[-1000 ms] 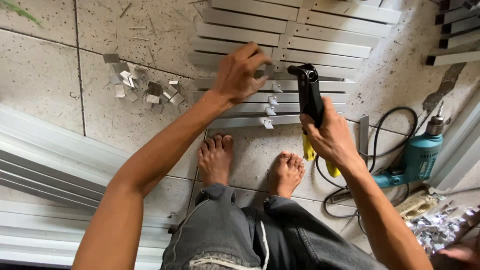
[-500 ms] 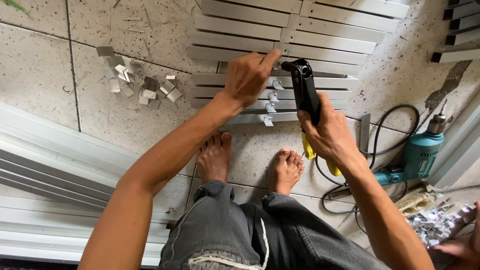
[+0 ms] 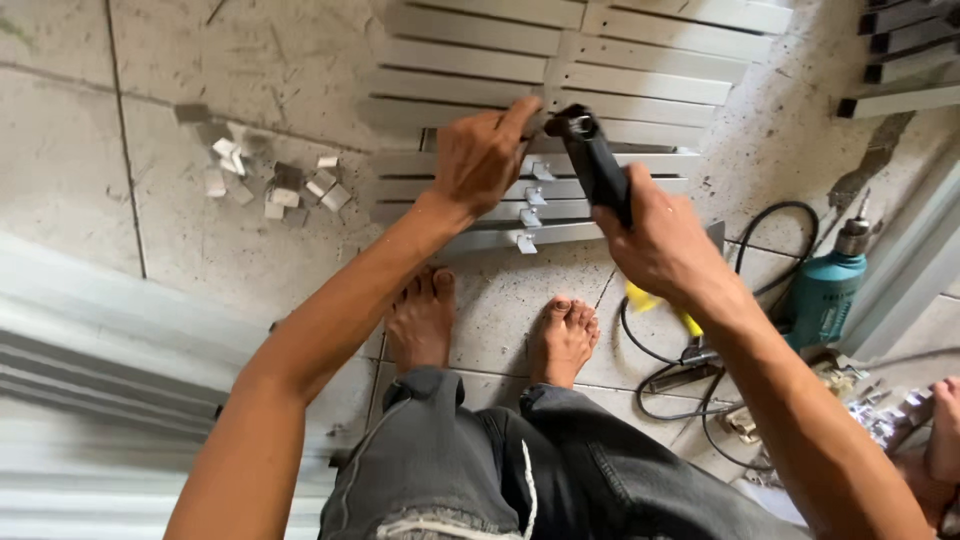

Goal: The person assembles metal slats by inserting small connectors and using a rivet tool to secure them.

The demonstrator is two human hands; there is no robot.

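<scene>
My right hand (image 3: 663, 238) grips a black hand riveter (image 3: 593, 160) with yellow handle ends, its nose pointing at a row of grey metal slats (image 3: 470, 55) lying on the floor. My left hand (image 3: 483, 155) rests on the slats, its fingertips pinching at the riveter's nose beside the vertical cross strip (image 3: 557, 60). Small metal clips (image 3: 530, 215) stick out along the slats just below both hands. My bare feet (image 3: 490, 325) stand on the tiles under the slat assembly.
A scatter of small metal brackets (image 3: 275, 180) lies on the tiles to the left. A teal electric drill (image 3: 830, 285) with black cable sits at right. Long aluminium profiles (image 3: 110, 370) lie at lower left, more slats at top right. Another person's foot (image 3: 945, 430) shows at the right edge.
My left hand has slid right along the slats to the riveter's nose. The riveter's head has shifted slightly up and left towards the cross strip.
</scene>
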